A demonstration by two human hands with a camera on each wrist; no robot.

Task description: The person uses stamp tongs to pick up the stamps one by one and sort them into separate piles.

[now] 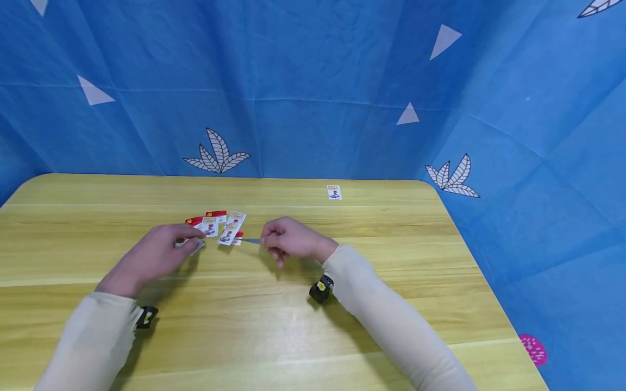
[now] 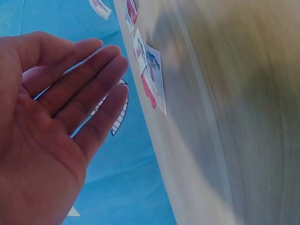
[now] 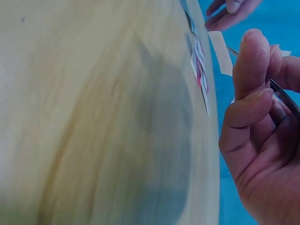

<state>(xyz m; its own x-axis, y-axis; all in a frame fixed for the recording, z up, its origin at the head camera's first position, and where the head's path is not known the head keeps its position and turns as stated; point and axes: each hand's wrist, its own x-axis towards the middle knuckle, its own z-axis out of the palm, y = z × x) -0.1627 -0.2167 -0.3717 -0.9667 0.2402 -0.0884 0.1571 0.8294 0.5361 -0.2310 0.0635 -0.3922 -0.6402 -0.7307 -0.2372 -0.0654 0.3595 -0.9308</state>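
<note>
My right hand pinches a pair of tweezers between thumb and fingers, their thin tip pointing left. At that tip a white stamp appears raised above the table; whether the tip grips it is hard to tell. My left hand hovers at the left of the stamps, fingers nearly straight and palm bare in the left wrist view. Beneath its fingertips lies a stamp, partly hidden. Between both hands are several overlapping stamps, among them a printed stamp and a red-topped stamp.
One lone stamp lies near the back edge of the wooden table. Behind the table hangs a blue cloth with white leaves and triangles. Black wrist devices are worn on both sleeves.
</note>
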